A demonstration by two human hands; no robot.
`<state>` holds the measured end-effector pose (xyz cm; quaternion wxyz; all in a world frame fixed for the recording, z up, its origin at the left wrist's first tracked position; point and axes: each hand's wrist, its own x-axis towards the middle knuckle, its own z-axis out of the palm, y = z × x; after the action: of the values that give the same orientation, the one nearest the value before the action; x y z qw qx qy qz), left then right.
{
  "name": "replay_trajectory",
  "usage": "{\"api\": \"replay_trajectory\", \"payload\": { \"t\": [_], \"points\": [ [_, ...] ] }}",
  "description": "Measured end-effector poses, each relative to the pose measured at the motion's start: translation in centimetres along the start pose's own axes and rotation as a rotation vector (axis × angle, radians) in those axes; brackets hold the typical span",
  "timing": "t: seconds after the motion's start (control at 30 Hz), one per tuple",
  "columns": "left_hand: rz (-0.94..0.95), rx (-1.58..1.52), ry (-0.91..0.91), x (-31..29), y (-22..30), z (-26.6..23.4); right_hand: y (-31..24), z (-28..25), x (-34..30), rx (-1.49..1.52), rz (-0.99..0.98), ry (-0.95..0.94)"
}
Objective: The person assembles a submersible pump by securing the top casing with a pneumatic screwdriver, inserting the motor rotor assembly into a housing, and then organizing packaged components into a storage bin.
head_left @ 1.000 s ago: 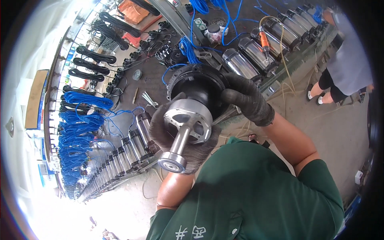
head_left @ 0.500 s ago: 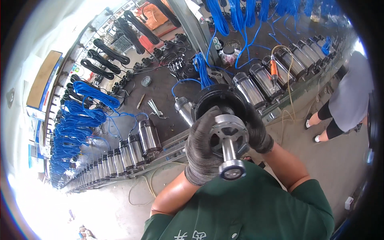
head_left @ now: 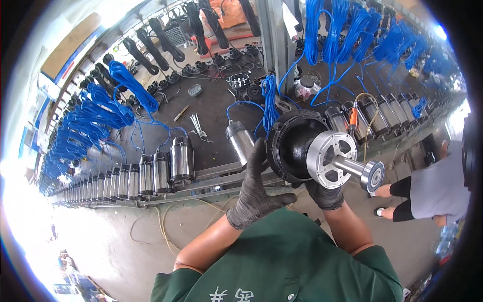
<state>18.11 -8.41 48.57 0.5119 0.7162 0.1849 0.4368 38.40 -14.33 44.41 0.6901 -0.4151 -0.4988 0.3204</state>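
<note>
My gloved left hand point(head_left: 255, 194) has its fingers spread and thumb apart, the raised fingertips at the left rim of a black bowl-shaped housing point(head_left: 289, 151). Its open mouth faces me. In front of its right side is a silver spoked flange point(head_left: 322, 156) with a steel shaft point(head_left: 350, 166) that ends in a round bearing point(head_left: 373, 176). My gloved right hand point(head_left: 324, 196) is under and behind the flange, gripping it from below; most of those fingers are hidden. Left of the housing, a silver motor cylinder point(head_left: 240, 140) with a blue cable lies tilted on the bench.
Rows of steel motor cylinders point(head_left: 182, 160) line the bench edge on both sides. Blue cable coils point(head_left: 133, 85) hang left and right. A metal post point(head_left: 275, 40) rises behind. An orange power tool point(head_left: 353, 120) stands among the right cylinders. A person point(head_left: 437, 181) stands at right.
My left hand has let go of the flange and opened beside the housing. The flange and shaft have swung to the right, my right hand now beneath them. The view has turned.
</note>
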Motion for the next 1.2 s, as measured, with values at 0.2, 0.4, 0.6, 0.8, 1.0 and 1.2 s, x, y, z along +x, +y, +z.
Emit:
{"api": "replay_trajectory", "payload": {
  "t": [0.2, 0.4, 0.6, 0.8, 1.0, 1.2],
  "points": [
    [-0.039, -0.066, 0.079, 0.4, 1.1, 1.1, -0.1, 0.5, -0.1, -0.008, -0.002, 0.003],
    [-0.005, -0.027, 0.141, 0.3, 1.3, 1.1, -0.2, 0.6, -0.3, -0.11, -0.053, 0.016],
    [0.055, -0.013, 0.16, 0.6, 1.7, 1.1, -0.9, 0.4, -0.6, -0.835, -0.44, -0.015],
    [-0.009, -0.205, 0.215, 0.2, 1.8, 1.5, -2.7, 3.0, -0.6, 0.756, 0.268, 0.024],
    [-0.02, -0.347, 0.223, 0.8, 2.7, 2.0, -3.1, 3.8, -0.5, 0.723, 0.193, 0.008],
    [-0.011, -0.209, 0.26, 0.5, 2.6, 1.9, -3.1, 4.3, -0.3, 0.633, 0.141, 0.049]
  ]
}}
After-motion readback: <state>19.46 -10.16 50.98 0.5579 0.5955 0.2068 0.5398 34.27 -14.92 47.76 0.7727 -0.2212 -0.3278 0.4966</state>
